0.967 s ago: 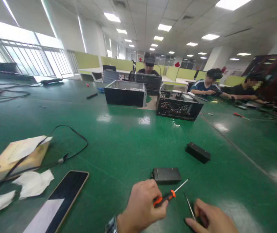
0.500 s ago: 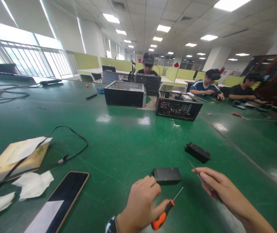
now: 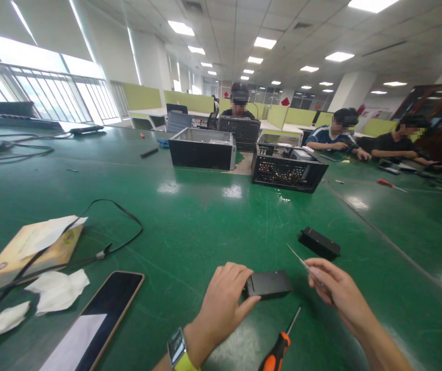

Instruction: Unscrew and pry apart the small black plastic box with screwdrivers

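Note:
Resting on the green table is a small black rectangular box [image 3: 270, 284]. My left hand [image 3: 226, 296] grips its left end, thumb at the near corner and fingers over the far side. In my right hand [image 3: 331, 286], pinched between thumb and fingers, are slim metal tweezers [image 3: 298, 256], their pointed tip aimed up and left, apart from the box. An orange and black screwdriver [image 3: 281, 346] lies between my hands at the near side, touched by neither. Beyond my right hand lies a second black box [image 3: 320, 243].
To the left lie a phone [image 3: 116, 299], crumpled tissue [image 3: 59, 291], a yellowish packet [image 3: 69, 245] and a black cable [image 3: 133, 216]. Two dark computer cases [image 3: 201, 154] [image 3: 288, 172] stand farther back. Several people sit across the table, with another screwdriver [image 3: 389, 184] at the right.
My left hand has left the screwdriver's side and closed on the box's left end. The tweezers in my right hand have shifted left, towards the box.

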The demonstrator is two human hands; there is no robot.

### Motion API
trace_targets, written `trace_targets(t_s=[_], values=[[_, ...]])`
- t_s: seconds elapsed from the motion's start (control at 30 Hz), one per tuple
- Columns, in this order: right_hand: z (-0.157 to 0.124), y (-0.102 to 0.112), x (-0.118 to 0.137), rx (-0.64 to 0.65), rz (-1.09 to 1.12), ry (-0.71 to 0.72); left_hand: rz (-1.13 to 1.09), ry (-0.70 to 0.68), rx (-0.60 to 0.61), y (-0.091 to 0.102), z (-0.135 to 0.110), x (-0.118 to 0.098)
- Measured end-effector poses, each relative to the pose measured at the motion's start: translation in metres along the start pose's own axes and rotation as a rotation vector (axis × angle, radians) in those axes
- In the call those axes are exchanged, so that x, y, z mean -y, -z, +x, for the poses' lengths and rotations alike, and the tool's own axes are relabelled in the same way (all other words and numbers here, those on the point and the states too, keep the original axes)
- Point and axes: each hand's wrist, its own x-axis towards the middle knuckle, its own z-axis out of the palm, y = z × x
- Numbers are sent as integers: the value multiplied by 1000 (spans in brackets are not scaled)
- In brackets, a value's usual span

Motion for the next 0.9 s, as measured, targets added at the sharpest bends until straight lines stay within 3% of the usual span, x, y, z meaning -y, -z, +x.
trace_targets(t_s=[0.17, 0.37, 0.47, 0.53, 0.6, 0.77, 0.83, 0.9], values=[[-20, -8, 14, 403, -168, 134, -33, 9, 5, 7, -1, 0], [-55, -47, 19, 690, -795, 298, -28, 16, 19, 7, -1, 0], [-57, -57, 13, 719, -945, 347, -25, 13, 17, 7, -1, 1], [-51, -50, 15, 687, -851, 394, -21, 11, 9, 7, -1, 1], [-42, -35, 24, 589, -581, 437, -20, 7, 5, 6, -1, 1], [-13, -3, 50, -75, 204, 406, -34, 6, 2, 7, -1, 0], [-5, -4, 52, -236, 295, 377, -47, 4, 1, 8, 0, 0], [0, -9, 47, -304, 287, 399, -69, -4, 6, 9, 0, 1]])
